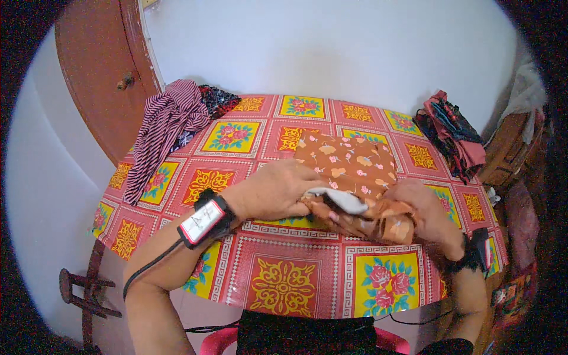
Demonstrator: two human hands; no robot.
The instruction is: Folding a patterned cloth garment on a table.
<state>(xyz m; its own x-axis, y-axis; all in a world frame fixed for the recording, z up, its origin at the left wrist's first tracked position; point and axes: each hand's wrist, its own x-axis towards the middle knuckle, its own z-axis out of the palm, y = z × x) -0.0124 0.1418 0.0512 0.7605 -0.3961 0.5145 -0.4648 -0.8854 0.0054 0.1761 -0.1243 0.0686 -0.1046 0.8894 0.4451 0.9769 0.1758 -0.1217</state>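
A brown cloth [346, 160] printed with pink, white and tan flowers lies on the table in front of me, its far part spread flat. The near edge is bunched up and lifted in folds, where a white patch, perhaps lining, shows. My left hand [275, 188] is closed on the left end of this bunched edge, thumb and fingers pinching it. At the right end, my right hand [425, 207] is closed around the folds; it is slightly blurred and its fingertips are partly hidden by the cloth. Both wrists wear black straps with small white-and-red devices.
A patterned red and yellow sheet [284, 284] covers the table. Striped and dark clothes [171, 118] are heaped at the far left; a pile of folded clothes [451, 136] sits at the far right. Beyond are a white wall [331, 53] and a brown door [97, 65].
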